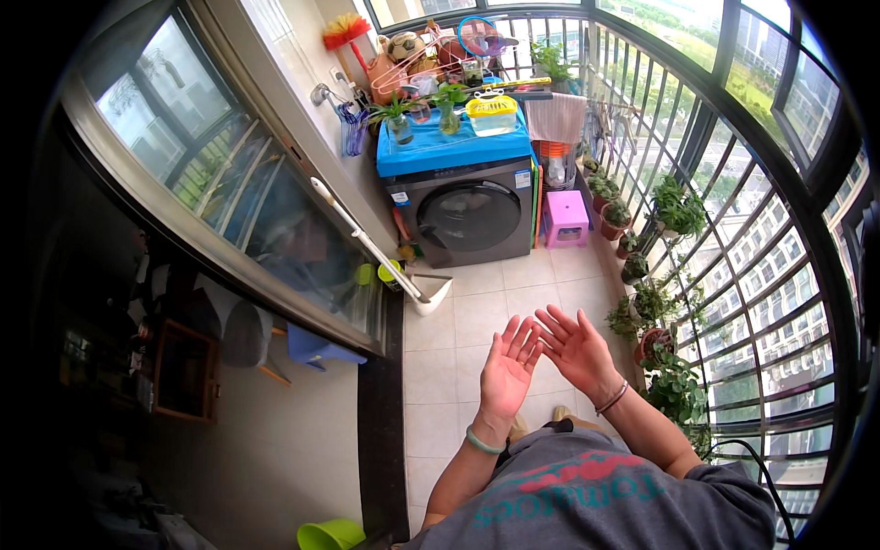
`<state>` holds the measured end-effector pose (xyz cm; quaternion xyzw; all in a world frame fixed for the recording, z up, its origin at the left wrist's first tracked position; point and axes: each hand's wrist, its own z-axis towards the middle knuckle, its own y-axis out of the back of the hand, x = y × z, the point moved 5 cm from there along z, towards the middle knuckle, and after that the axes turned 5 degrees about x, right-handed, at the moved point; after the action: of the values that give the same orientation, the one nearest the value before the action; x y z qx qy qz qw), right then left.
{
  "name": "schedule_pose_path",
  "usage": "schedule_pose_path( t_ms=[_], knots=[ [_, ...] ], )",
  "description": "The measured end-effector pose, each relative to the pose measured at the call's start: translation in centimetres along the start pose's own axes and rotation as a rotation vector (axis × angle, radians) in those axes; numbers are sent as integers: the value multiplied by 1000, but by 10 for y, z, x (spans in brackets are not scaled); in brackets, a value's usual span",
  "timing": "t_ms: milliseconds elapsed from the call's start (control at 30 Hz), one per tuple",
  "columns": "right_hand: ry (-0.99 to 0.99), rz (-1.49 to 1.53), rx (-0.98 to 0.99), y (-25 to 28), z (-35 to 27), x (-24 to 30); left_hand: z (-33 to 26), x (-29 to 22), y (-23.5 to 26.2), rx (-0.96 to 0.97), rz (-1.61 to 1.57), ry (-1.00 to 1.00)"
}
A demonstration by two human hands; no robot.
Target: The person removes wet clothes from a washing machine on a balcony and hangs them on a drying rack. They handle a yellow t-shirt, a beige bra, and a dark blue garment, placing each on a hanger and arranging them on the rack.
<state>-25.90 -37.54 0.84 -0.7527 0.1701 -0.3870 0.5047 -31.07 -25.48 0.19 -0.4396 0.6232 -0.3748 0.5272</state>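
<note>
Left hand (pixel 507 371) and right hand (pixel 577 348) raised palms-up, fingers spread wide and empty, fingertips touching, well short of the washing machine (pixel 465 215) ahead.

The pile at twelve o'clock behind the washing machine (pixel 465 206) is too small and crowded to sort out. At eight o'clock the room behind the glass door (pixel 229 202) is dark, its contents unreadable. The green tub (pixel 330 534) at six o'clock is cut by the lower edge, as is the grey shirt (pixel 587 500)
</note>
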Motion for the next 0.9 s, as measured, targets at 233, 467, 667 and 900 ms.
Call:
schedule_pose_path(
  t_ms=[233, 467, 667, 900],
  knots=[
    [-18, 18, -4, -6, 10, -16, 0, -16, 16, -33, 15, 19],
    [-50, -16, 4, -13, 29, -26, 3, -33, 30, -99, 10, 12],
    [-75, -63, -14, -10, 55, -29, 23, -46, 40, -85, 20, -9],
    [-57, -124, 0, -11, 116, -8, 83, -72, 44, -66, 37, -20]
  ],
)
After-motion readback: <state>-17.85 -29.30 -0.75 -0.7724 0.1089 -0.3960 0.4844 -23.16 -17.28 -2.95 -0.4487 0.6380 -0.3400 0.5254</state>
